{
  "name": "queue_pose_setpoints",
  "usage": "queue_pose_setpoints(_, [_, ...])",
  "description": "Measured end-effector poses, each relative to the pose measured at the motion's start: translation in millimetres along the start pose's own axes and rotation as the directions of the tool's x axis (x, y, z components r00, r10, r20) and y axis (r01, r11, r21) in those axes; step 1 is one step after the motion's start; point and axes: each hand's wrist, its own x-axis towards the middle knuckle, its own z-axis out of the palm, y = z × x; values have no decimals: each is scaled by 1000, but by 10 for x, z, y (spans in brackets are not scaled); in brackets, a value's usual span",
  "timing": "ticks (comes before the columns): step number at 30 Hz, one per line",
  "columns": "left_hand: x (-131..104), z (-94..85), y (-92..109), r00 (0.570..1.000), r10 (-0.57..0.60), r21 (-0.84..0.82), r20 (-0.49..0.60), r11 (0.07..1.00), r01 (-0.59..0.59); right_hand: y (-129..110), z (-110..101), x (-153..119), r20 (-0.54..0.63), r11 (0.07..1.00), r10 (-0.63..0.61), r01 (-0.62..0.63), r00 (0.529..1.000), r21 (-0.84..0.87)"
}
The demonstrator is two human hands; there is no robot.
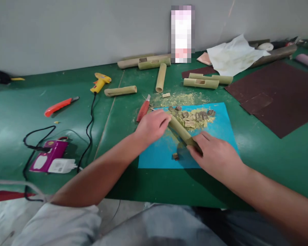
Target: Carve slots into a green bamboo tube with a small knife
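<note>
lap: the person's lap [164, 222] is by the near edge of a green table [133, 186].
near left: a purple power strip [46, 155] has a black plug [45, 149] in it and a white charger [61, 165] at its near side.
small block: a brown block [175, 156] sits on a blue sheet [154, 159].
right hand: the right hand [213, 148] is closed snugly around the near end of a bamboo tube [180, 129].
bamboo tube: it slants across the blue sheet, far end to the left; i cannot tell whether it touches the sheet.
left hand: the left hand [152, 126] is at the tube's far end, fingers curled in; i cannot tell how firmly they have hold of it.
crumbs: pale shavings [204, 124] and chunks lie on the sheet beyond the tube.
blades: a red-handled knife [143, 110] lies just past the left hand, an orange cutter [56, 108] farther left.
right side: a dark brown sheet [282, 99] lies flat.
farther back: a yellow glue gun [100, 84] is beside a bamboo piece [121, 91]; two notched pieces [207, 84] lie together on the right.
wall: crumpled white paper [233, 56] lies near a phone [182, 34] standing against the grey wall [79, 34].
</note>
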Motion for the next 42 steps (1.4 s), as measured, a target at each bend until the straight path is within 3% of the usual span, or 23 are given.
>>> queue_pose_setpoints(3, [4,-7,36,997,53,-76,65,996,-48,-4,1,-1,30,1000,8,-8,1000,21])
queue_pose_setpoints(8, [-19,-7,131,1000,0,-38,21,999,1,-8,2,-13,39,999,28,-28,999,20])
queue_pose_setpoints(11, [-38,7,161,987,80,-82,142,994,-69,-9,4,-16,43,999,17,-18,999,27])
queue_pose_setpoints(15, [-34,13,136,1000,11,-37,17,999,-10,-7,4,-13,30,999,26,-26,999,31])
queue_pose_setpoints(19, [-26,5,142,983,135,-54,128,990,-129,-5,4,-10,21,999,7,-7,1000,34])
queue_pose_setpoints(23, [-24,1,153,999,-3,6,35,1000,2,4,8,-8,1,999,21,-21,1000,50])
queue_pose_setpoints(27, [-34,19,161,977,126,-71,170,991,-115,23,28,-18,-4,997,15,-15,1000,75])
queue_pose_setpoints(31, [-39,29,151,999,18,-21,40,1000,-17,42,50,-30,-36,996,21,-18,999,83])
queue_pose_setpoints(35, [-55,46,194,967,149,-49,208,989,-142,49,48,-29,10,997,14,-15,1000,81])
queue_pose_setpoints(36, [-54,46,189,968,145,-55,206,989,-136,48,45,-27,18,996,21,-22,1000,83])
queue_pose_setpoints(39, [-43,32,140,1000,-12,0,12,1000,12,38,39,-21,10,995,40,-40,999,87])
queue_pose_setpoints(41, [-43,24,121,998,52,2,24,999,-52,31,38,-19,10,995,39,-40,999,87])
queue_pose_setpoints(42, [-45,23,120,990,104,-12,98,995,-103,29,37,-19,14,995,38,-39,999,89])
